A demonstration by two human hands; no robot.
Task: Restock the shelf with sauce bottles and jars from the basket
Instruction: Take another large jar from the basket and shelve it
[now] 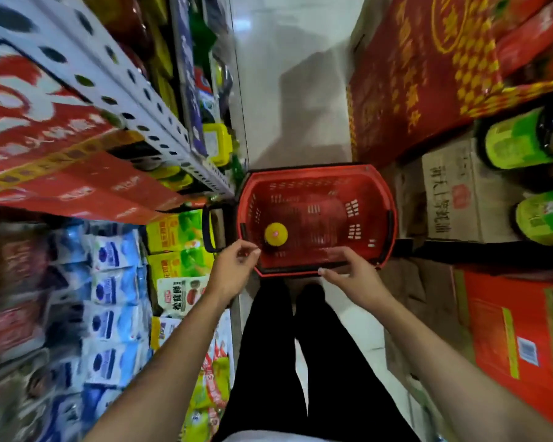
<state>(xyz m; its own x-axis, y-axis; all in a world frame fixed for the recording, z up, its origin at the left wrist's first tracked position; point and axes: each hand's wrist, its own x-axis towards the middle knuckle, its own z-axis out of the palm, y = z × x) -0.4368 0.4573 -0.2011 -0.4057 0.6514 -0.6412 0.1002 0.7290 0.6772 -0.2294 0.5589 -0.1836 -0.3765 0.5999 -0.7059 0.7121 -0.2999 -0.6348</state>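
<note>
A red plastic basket stands on the floor in the aisle in front of my feet. Inside it, near the front left corner, a single bottle with a yellow cap stands upright, seen from above. My left hand hovers at the basket's front left rim, fingers apart and empty, just left of the yellow cap. My right hand hangs over the front rim, fingers spread, holding nothing. The shelf with white perforated rails runs along the left.
The left shelf holds red boxes, blue-and-white packets and yellow-green bags. On the right are stacked red cartons, a brown cardboard box and dark bottles with green labels. White floor stretches beyond the basket.
</note>
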